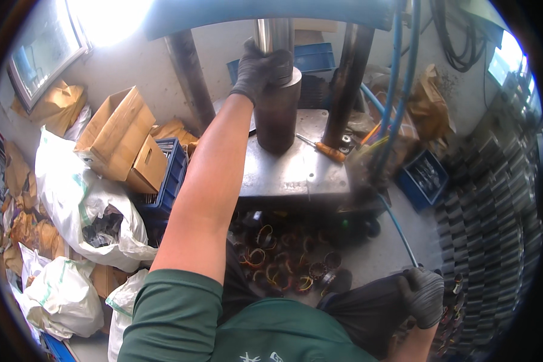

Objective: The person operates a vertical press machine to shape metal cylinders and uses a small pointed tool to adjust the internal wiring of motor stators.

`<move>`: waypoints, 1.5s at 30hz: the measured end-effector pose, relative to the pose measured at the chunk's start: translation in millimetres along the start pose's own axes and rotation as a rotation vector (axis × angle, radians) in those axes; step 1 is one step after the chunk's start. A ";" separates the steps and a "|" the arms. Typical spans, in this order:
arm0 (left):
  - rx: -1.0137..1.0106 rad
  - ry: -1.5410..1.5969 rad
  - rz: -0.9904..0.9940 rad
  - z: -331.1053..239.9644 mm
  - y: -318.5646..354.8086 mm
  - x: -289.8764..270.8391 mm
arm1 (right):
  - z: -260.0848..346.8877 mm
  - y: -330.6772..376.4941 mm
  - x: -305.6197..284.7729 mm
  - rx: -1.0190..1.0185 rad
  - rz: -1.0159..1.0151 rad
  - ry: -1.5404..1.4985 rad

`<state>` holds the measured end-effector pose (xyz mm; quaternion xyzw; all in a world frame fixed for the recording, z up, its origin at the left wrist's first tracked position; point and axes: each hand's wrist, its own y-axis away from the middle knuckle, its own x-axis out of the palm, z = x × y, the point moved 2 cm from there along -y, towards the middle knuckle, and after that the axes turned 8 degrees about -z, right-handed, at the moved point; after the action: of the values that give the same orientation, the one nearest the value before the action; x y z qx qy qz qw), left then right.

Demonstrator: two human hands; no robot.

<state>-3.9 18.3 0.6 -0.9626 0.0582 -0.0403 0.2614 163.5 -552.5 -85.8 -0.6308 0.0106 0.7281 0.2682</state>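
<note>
So over on the far left there were white sacks piled on the floor with crumpled brown paper behind them, then a couple of open cardboard boxes leaning against a blue plastic crate. Moving in, the left hand, in a dark glove, was wrapped closed around the top of a dark metal cylinder that stood upright on the press table, right under the shiny ram coming down from the blue head of the machine. Two dark columns stood either side of it, so the arm had to go in between them. Just right of the cylinder, an orange-handled screwdriver lay flat on the plate, close but not touching as far as I could tell. Below the table edge, on the floor, there was a heap of wound coils with coloured wires, crowded around the person's knees. Blue hoses hung down on the right side of the press, with another blue crate past them on the floor. The right hand, also gloved, was down low by the knee, closed around the end of a thin blue line. Far right, rows of dark stacked metal parts lined the whole side.
</note>
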 end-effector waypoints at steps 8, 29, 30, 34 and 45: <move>-0.055 0.000 0.029 -21.1 11.3 -0.3 | -1.7 -7.8 -8.4 -0.048 0.067 0.045; -0.013 -0.050 -0.104 -8.6 6.3 2.0 | -7.9 -23.2 -19.3 -0.233 0.235 0.010; -0.007 -0.088 -0.111 -7.7 5.7 -5.6 | -8.4 -24.7 -16.1 -0.240 0.221 -0.008; 0.051 -0.058 -0.012 -8.7 3.5 7.5 | 0.2 -27.4 -34.8 -0.154 0.173 -0.018; -0.047 -0.047 0.026 -6.6 2.9 15.6 | -10.0 -22.1 -35.3 -0.125 0.279 -0.031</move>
<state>10.6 10.5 5.6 -0.9683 0.0655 -0.0131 0.2407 183.7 -550.5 -48.1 -0.6275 0.0485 0.7670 0.1247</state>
